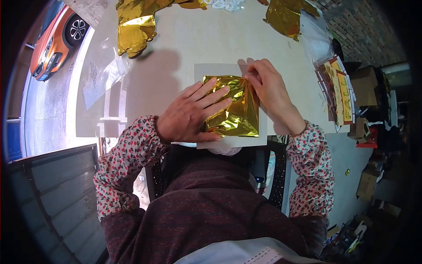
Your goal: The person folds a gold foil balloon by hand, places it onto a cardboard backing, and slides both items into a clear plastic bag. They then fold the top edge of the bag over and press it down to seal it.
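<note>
Gold foil [239, 108] lies under the spread left hand [193, 110]; the right hand [268, 86] pinches its corner. Nearby red-yellow cards [345, 97] look too blurry to read.

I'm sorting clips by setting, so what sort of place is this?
Probably a small workshop or garage: a worktable with gold foil, cardboard boxes to one side, and an orange car close by.

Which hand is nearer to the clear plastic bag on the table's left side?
Left. The left hand rests on the gold foil, to the right of the bag; the right hand is farther away, at the foil's upper right corner.
</note>
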`<state>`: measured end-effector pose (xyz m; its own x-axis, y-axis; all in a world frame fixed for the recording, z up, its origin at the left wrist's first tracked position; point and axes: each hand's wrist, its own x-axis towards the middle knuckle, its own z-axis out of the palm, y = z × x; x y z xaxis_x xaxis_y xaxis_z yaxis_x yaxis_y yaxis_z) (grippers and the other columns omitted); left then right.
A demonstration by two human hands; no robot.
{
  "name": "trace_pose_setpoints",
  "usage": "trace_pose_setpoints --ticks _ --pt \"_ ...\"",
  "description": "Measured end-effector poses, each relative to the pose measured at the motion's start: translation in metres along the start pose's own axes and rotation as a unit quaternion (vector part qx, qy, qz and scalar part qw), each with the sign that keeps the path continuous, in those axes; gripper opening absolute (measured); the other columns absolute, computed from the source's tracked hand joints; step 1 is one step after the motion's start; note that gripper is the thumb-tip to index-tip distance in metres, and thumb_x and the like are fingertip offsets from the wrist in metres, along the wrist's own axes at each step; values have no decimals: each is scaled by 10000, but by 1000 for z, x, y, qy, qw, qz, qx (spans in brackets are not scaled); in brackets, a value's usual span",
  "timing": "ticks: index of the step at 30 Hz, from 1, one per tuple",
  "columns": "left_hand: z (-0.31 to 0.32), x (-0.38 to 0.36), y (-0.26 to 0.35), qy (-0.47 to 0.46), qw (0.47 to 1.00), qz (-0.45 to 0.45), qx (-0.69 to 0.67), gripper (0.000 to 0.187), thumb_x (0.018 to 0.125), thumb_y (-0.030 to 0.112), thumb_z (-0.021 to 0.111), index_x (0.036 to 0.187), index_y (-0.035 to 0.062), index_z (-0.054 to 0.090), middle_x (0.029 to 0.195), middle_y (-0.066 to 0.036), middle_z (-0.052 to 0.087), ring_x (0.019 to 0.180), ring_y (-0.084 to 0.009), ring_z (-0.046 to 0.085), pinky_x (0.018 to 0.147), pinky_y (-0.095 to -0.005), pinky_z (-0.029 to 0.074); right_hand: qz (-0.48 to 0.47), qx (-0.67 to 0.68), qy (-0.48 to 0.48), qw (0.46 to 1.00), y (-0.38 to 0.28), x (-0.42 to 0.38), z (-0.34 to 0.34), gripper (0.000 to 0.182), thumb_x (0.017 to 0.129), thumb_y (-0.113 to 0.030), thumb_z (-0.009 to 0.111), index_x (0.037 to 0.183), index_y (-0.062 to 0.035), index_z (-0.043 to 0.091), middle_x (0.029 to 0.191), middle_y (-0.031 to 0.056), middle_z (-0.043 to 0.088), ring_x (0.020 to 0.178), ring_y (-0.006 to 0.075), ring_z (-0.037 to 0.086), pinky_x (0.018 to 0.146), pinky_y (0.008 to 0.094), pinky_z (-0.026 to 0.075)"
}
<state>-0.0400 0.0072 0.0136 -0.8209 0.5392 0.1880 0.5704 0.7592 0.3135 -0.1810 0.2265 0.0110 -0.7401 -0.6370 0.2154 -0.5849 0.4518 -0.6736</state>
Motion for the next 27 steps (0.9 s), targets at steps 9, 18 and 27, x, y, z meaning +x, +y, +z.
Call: trace_pose_setpoints --ticks 9,18,27 --pt "0 0 -1 -11 1000 2 -2 825 800 534 706 1435 74 447 1501 -157 413 1427 -400 305 1158 -495 258 -109 -197 -45 973 -38 -46 16 621 951 -359 584 1424 10 423 1492 190 395 1407 352 334 1155 478 260" --pt "5 -2 -2 -4 1000 5 -18 851 798 525 717 1473 109 409 1532 -162 368 1435 -410 288 1167 -507 237 -79 -240 -69 965 -26 -54 24 785 932 -559 530 1482 -21 372 1552 195 316 1456 352 262 1189 481 201" --pt "13 -33 26 92 995 -12 -21 523 789 254 727 1263 79 595 1269 -124 559 1222 -335 515 1015 -443 425 -93 -265 -41 959 -16 -55 29 782 942 -589 492 1492 -47 367 1546 170 348 1459 310 272 1199 444 196"
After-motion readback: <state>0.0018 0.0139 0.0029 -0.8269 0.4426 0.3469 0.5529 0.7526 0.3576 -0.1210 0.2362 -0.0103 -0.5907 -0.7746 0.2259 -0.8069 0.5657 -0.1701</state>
